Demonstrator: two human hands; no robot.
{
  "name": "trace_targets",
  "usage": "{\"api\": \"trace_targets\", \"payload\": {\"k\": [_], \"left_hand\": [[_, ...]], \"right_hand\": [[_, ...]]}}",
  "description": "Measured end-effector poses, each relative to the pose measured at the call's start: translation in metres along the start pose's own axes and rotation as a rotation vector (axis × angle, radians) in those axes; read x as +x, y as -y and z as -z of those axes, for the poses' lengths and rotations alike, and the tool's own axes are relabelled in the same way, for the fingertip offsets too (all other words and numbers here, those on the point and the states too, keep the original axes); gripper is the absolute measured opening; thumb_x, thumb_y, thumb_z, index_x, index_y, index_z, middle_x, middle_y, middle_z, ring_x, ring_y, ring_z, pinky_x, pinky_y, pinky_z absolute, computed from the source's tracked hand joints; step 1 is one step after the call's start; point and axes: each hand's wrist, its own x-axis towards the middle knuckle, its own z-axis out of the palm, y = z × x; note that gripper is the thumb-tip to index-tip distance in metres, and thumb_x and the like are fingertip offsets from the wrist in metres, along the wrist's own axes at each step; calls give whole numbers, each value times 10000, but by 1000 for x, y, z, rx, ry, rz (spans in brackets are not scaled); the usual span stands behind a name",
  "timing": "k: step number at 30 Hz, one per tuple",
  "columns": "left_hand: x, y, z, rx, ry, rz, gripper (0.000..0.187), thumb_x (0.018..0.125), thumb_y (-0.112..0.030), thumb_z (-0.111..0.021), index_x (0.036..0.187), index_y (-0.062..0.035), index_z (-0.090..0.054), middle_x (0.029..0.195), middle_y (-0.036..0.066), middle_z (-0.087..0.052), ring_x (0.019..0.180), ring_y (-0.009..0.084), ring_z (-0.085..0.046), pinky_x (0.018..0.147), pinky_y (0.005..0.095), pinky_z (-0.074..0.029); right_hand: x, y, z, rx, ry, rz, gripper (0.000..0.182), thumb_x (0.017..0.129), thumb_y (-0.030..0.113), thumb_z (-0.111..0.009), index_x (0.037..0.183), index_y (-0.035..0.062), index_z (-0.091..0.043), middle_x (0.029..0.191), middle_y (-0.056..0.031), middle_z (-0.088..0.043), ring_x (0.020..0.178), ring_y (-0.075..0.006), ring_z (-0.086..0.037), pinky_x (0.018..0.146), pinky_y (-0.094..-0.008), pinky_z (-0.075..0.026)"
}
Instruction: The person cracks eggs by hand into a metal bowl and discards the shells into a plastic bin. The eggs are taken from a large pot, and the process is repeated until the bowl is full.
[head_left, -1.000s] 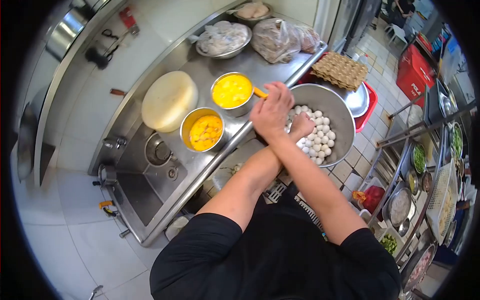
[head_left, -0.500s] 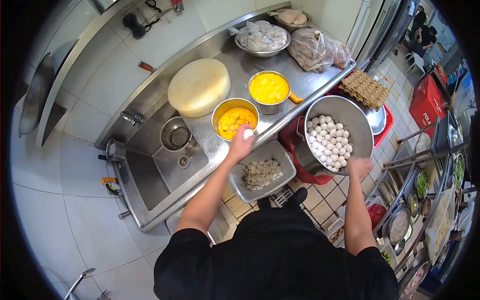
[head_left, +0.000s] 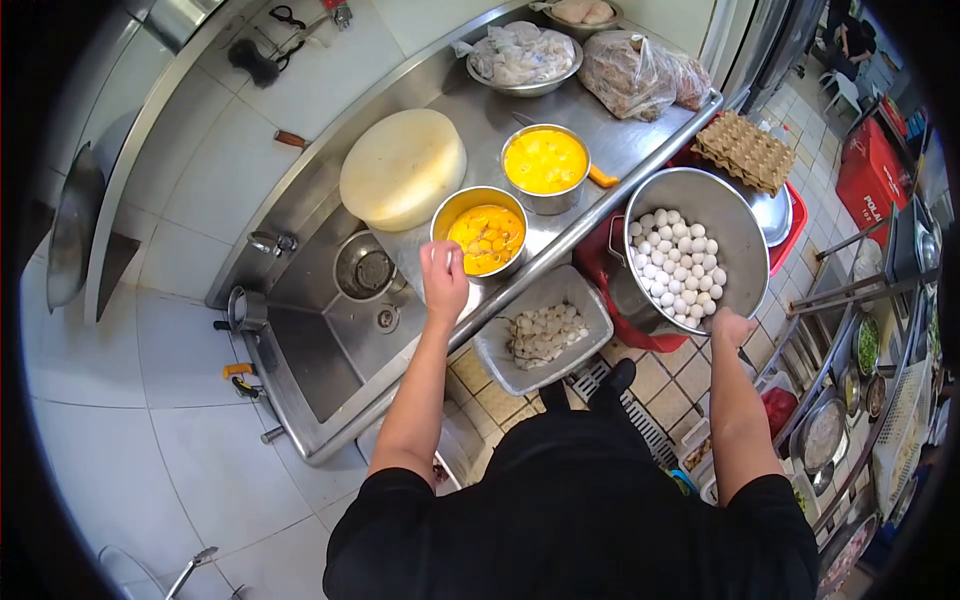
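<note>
Beside the near-left rim of a steel pot (head_left: 483, 266) of cracked eggs, my left hand (head_left: 443, 282) is closed around a white egg (head_left: 445, 260), mostly covered by the fingers. Orange yolks fill the lower part of that pot. My right hand (head_left: 733, 325) is at the near-right rim of a large steel stockpot (head_left: 735, 200), fingers curled over the edge and partly hidden. Many whole white eggs (head_left: 680, 262) lie inside the stockpot. Behind the first pot stands a second pot (head_left: 548, 200), with bright yellow egg and an orange-handled tool beside it.
A thick round chopping board (head_left: 402, 168) rests on the steel counter, left of the pots. The sink (head_left: 310, 355) holds a small pot (head_left: 364, 268). Below the counter edge is a grey tub (head_left: 490, 350) of shrimp-like pieces. Egg trays (head_left: 745, 150) are stacked beyond the stockpot.
My left hand has moved left to the outer side of the yolk pot's rim, still with the egg. My right hand, blurred before, is now steadier at the stockpot's rim. The view has shifted slightly.
</note>
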Motion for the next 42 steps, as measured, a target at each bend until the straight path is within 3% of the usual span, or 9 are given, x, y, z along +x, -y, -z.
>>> {"api": "trace_targets", "payload": {"k": [1, 22, 24, 26, 29, 32, 36, 38, 42], "left_hand": [[5, -3, -3, -172, 21, 189, 105, 826, -61, -572, 923, -22, -556, 975, 144, -513, 926, 304, -515, 827, 349, -419], [99, -28, -10, 344, 519, -29, 410, 737, -33, -529, 1121, -156, -457, 1170, 167, -427, 868, 412, -580, 765, 497, -471], [101, -33, -12, 288, 256, -100, 413, 741, -39, -531, 1130, -155, -454, 1184, 171, -415, 820, 426, -584, 753, 518, -469], [97, -23, -14, 297, 335, -15, 404, 743, -32, -536, 1129, -127, -460, 1151, 182, -436, 884, 411, -566, 778, 494, -461], [92, -56, -13, 34, 11, -153, 370, 742, -9, -575, 1096, -50, -476, 1053, 185, -487, 976, 367, -497, 866, 411, -400], [51, -101, -28, -56, -21, -274, 381, 740, -10, -617, 1093, -48, -476, 1045, 185, -498, 949, 371, -505, 878, 403, -387], [-42, -82, -82, -85, 597, -326, 471, 738, -87, -698, 1153, -68, -476, 1091, 186, -507, 1022, 401, -500, 878, 440, -426], [-69, -95, -83, 198, 795, -152, 530, 730, -113, -718, 1203, -80, -481, 1165, 188, -493, 1067, 393, -499, 882, 443, -440], [-43, -147, -124, 21, 629, -231, 436, 766, -163, -691, 1155, -43, -534, 1186, 165, -503, 1070, 354, -519, 877, 414, -442]], "right_hand": [[0, 3, -1, 11, 6, -2, 606, 712, 203, -622, 1178, -72, -350, 1115, -304, -549, 1040, -405, -569, 903, -449, -455], [-9, 4, 6, 37, -7, 49, 586, 702, 217, -602, 1144, -92, -370, 1132, -317, -519, 1052, -408, -551, 915, -442, -449], [-2, 3, 3, 50, -7, 65, 586, 701, 215, -599, 1144, -92, -370, 1136, -317, -515, 1058, -410, -545, 918, -440, -446], [3, -4, 1, 39, 61, 65, 611, 711, 224, -625, 1176, -67, -357, 1190, -310, -466, 1084, -419, -522, 932, -450, -433], [33, -18, -7, 12, 136, 181, 669, 730, 263, -588, 1210, -115, -315, 1198, -338, -445, 1158, -442, -439, 980, -448, -384], [82, -23, -5, 24, 155, 394, 685, 757, 263, -567, 1223, -149, -278, 1219, -353, -420, 1175, -464, -402, 985, -459, -366], [121, -17, -26, 54, 252, 477, 578, 749, 184, -589, 1171, -94, -309, 1192, -332, -442, 1012, -474, -529, 882, -489, -445], [70, 4, -2, -113, 38, 566, 521, 731, 117, -586, 1139, -64, -317, 1139, -311, -471, 904, -470, -571, 819, -501, -474], [65, 2, 3, -43, 71, 505, 536, 709, 83, -568, 1169, -48, -328, 1113, -297, -476, 941, -456, -561, 835, -496, -466]]}}
